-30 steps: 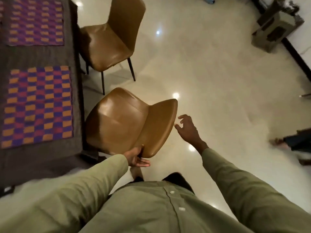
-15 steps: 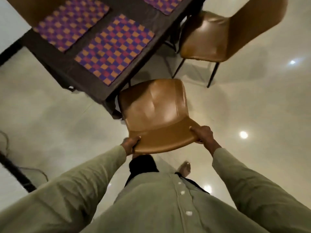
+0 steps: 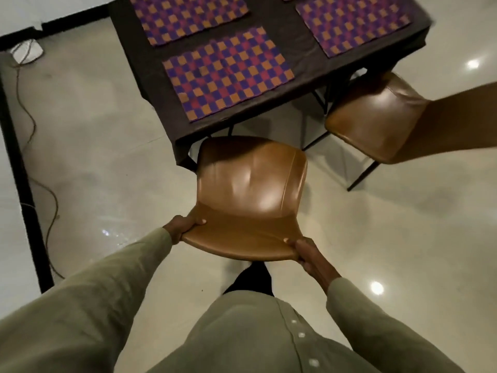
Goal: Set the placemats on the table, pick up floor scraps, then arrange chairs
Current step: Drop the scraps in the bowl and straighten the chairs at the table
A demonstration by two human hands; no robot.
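Since half a second ago, both hands keep their hold on the chair back, and the chair (image 3: 250, 184) now stands more squarely before the corner of the table (image 3: 301, 63), with its front edge just under the dark tablecloth.

Head view: the left hand (image 3: 183, 228) grips the left end of the backrest's top edge, thumb over it and fingers curled behind. The right hand (image 3: 309, 255) grips the right end in the same way. The placemats (image 3: 228, 74) already lie flat on the table, so I judge the work is in the chair-arranging step. A second chair (image 3: 376, 117) stands at the right side of the table, near the first one.

Risks, as I judge them: if the push is too strong, the seat can catch the hanging cloth and drag the placemats out of place. If the chair turns to the right, its legs can knock against the second chair. A cable (image 3: 45, 189) lies on the floor at the left, well apart from the person's feet, but a step backward that way could catch it.

No brand, label or writing can be read anywhere.
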